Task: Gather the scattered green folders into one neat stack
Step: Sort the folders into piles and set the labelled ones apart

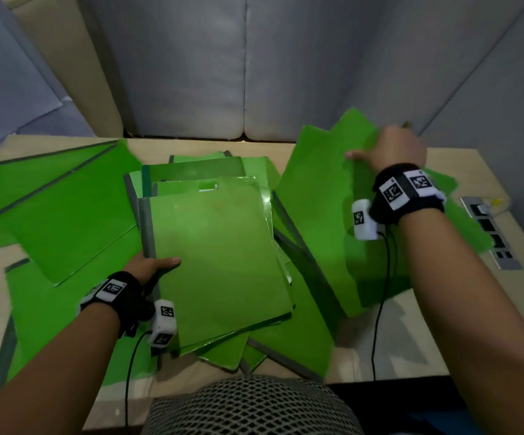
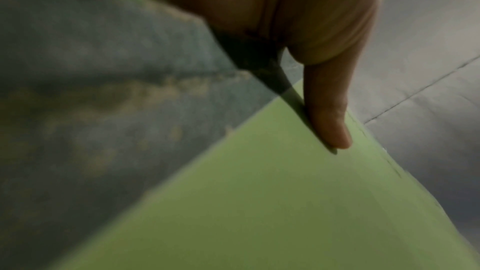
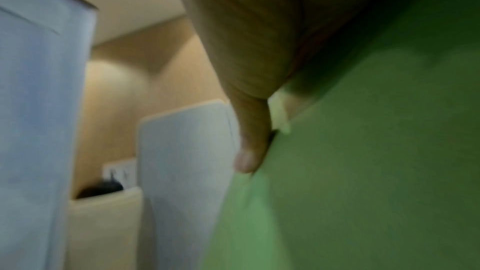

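Several green folders with grey spines lie scattered over a light wooden desk (image 1: 411,334). A rough stack of green folders (image 1: 219,255) sits in the middle. My left hand (image 1: 152,266) grips the stack's near left edge, thumb lying on the top folder (image 2: 272,202). At the right, my right hand (image 1: 386,152) pinches the far edge of a green folder (image 1: 320,196) and holds it tilted up off the desk; the right wrist view shows the thumb pressed on this green folder (image 3: 363,151). More folders (image 1: 53,208) lie fanned at the left.
Grey padded partition panels (image 1: 317,64) stand behind the desk. A metal socket strip (image 1: 489,230) is set into the desk at the right edge. A mesh chair back (image 1: 248,406) is at the near edge. Cables hang from both wrist cameras.
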A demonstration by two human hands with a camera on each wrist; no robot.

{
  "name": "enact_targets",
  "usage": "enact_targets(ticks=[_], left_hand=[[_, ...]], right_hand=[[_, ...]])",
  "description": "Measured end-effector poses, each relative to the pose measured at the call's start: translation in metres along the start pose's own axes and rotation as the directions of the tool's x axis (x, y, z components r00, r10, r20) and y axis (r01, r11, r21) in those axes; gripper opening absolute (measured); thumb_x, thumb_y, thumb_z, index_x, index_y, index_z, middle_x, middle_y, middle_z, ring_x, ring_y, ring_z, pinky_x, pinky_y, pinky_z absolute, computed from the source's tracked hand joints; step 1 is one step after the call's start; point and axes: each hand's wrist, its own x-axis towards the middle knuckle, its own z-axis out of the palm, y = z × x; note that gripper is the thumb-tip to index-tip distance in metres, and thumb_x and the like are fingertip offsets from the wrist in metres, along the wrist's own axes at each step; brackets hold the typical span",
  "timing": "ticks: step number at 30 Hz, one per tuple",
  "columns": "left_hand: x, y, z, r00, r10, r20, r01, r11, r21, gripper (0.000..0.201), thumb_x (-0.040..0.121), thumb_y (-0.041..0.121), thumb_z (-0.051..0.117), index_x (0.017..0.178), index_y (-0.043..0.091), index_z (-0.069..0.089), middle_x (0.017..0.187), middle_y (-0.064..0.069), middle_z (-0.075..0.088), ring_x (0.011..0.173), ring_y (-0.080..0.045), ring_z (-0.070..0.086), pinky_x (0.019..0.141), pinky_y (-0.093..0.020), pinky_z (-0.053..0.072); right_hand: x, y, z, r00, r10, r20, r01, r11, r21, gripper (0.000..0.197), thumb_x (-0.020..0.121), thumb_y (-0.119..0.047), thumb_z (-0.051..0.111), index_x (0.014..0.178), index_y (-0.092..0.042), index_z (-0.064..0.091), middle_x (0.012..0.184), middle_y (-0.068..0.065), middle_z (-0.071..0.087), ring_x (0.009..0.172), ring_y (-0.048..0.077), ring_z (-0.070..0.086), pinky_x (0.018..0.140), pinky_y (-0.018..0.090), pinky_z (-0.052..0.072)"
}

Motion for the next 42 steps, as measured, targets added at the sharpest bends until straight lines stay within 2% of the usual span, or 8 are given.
enact_targets(ticks=[6, 12, 19, 25, 30, 34, 36, 42], left_hand=[[-0.005, -0.003, -0.003, 1.000, 0.015, -0.007, -0.015, 1.000, 0.013, 0.074, 0.079, 0.017, 0.075, 0.138, -0.006, 0.037, 0.134, -0.023, 0.050, 0.117, -0.039, 0.049, 0.098, -0.045, 0.038], [-0.010, -0.002, -0.001, 0.999, 0.043, -0.026, -0.043, 0.999, -0.033, 0.084, 0.079, 0.051, 0.067, 0.142, 0.004, 0.039, 0.136, -0.019, 0.051, 0.114, -0.035, 0.051, 0.097, -0.045, 0.040], [-0.009, -0.003, 0.000, 1.000, 0.026, 0.001, -0.026, 0.996, -0.087, 0.101, 0.064, 0.063, 0.068, 0.143, 0.008, 0.037, 0.136, -0.015, 0.055, 0.125, -0.034, 0.049, 0.108, -0.049, 0.034], [-0.002, -0.002, 0.010, 0.999, 0.029, -0.013, -0.031, 0.992, -0.121, 0.041, 0.077, 0.034, 0.074, 0.103, 0.005, 0.060, 0.086, -0.007, 0.066, 0.092, -0.025, 0.055, 0.086, -0.038, 0.038], [0.003, -0.002, 0.010, 0.996, 0.033, -0.086, -0.036, 0.999, -0.035, 0.079, 0.071, 0.030, 0.081, 0.132, -0.006, 0.045, 0.118, -0.022, 0.059, 0.101, -0.035, 0.054, 0.087, -0.041, 0.045], [0.002, -0.002, 0.010, 0.998, 0.015, -0.064, -0.017, 0.999, -0.034, 0.083, 0.076, 0.029, 0.077, 0.140, -0.004, 0.036, 0.132, -0.024, 0.052, 0.113, -0.037, 0.051, 0.095, -0.044, 0.040], [0.002, -0.004, 0.011, 0.999, 0.006, -0.035, -0.007, 0.999, -0.045, 0.080, 0.080, 0.026, 0.074, 0.142, -0.002, 0.034, 0.137, -0.024, 0.048, 0.119, -0.038, 0.048, 0.101, -0.046, 0.036], [-0.001, -0.004, 0.011, 1.000, 0.000, 0.002, 0.000, 0.998, -0.061, 0.076, 0.085, 0.022, 0.068, 0.146, 0.002, 0.028, 0.146, -0.021, 0.040, 0.132, -0.038, 0.039, 0.109, -0.050, 0.029]], right_hand=[[-0.010, -0.014, -0.035, 0.957, 0.124, -0.261, -0.023, 0.933, 0.358, 0.067, 0.072, -0.066, 0.068, 0.097, -0.003, 0.066, 0.106, 0.022, 0.068, 0.097, 0.039, 0.064, 0.068, 0.040, 0.042], [-0.032, -0.026, 0.075, 0.957, 0.236, 0.171, -0.292, 0.787, 0.544, 0.064, 0.077, -0.050, 0.071, 0.115, 0.000, 0.061, 0.119, 0.021, 0.065, 0.109, 0.036, 0.063, 0.086, 0.040, 0.049], [-0.078, -0.031, 0.162, 0.870, 0.128, 0.475, -0.340, 0.856, 0.391, 0.053, 0.086, -0.019, 0.069, 0.129, 0.000, 0.045, 0.131, 0.020, 0.057, 0.118, 0.036, 0.057, 0.096, 0.041, 0.048], [-0.100, -0.045, 0.173, 0.906, -0.083, 0.416, -0.046, 0.955, 0.292, 0.066, 0.091, -0.029, 0.062, 0.144, -0.002, 0.033, 0.125, 0.018, 0.060, 0.114, 0.033, 0.059, 0.091, 0.038, 0.050], [-0.116, -0.046, 0.175, 0.785, -0.338, 0.518, 0.227, 0.937, 0.266, 0.070, 0.095, -0.031, 0.055, 0.150, -0.004, 0.020, 0.135, 0.018, 0.053, 0.120, 0.032, 0.056, 0.097, 0.039, 0.048], [-0.093, -0.023, 0.174, 0.903, -0.219, 0.370, 0.137, 0.962, 0.236, 0.055, 0.093, -0.034, 0.058, 0.140, -0.009, 0.041, 0.120, 0.013, 0.061, 0.105, 0.026, 0.061, 0.082, 0.031, 0.054], [-0.074, -0.006, 0.174, 0.945, -0.021, 0.326, 0.012, 1.000, 0.028, 0.074, 0.085, -0.051, 0.062, 0.139, -0.008, 0.038, 0.134, 0.017, 0.050, 0.124, 0.033, 0.049, 0.096, 0.046, 0.049], [-0.044, 0.019, 0.184, 0.886, 0.138, 0.443, -0.060, 0.981, -0.186, 0.095, 0.077, -0.065, 0.063, 0.138, 0.003, 0.034, 0.132, 0.026, 0.051, 0.120, 0.039, 0.053, 0.093, 0.046, 0.052]])
